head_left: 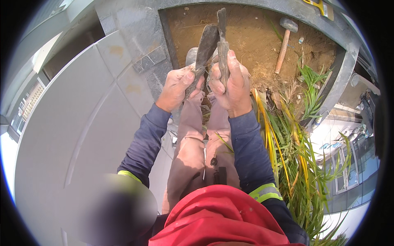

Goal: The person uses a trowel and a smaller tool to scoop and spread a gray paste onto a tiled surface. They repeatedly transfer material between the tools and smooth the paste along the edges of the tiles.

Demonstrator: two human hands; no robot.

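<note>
Both hands are raised close together in front of my legs. My left hand [179, 85] is closed round the lower end of a flat dark grey strip [208, 43], which points up and away from me; I cannot tell if it is stone or wood. In my right hand [232, 82] is a narrow tool with a thin dark, uneven blade [222, 22] and a dusty grey handle, held upright with the thumb along the handle. The strip and the tool stand side by side, nearly touching at the handle. Some thin fibres show between the hands.
A mallet [282, 51] with a grey head lies on brown soil [250, 41] inside a dark stone border [262, 5]. A yellow-handled brush [322, 8] rests on the far right border. Long-leaved plants [293, 160] crowd my right; a pale curved panel [69, 119] fills the left.
</note>
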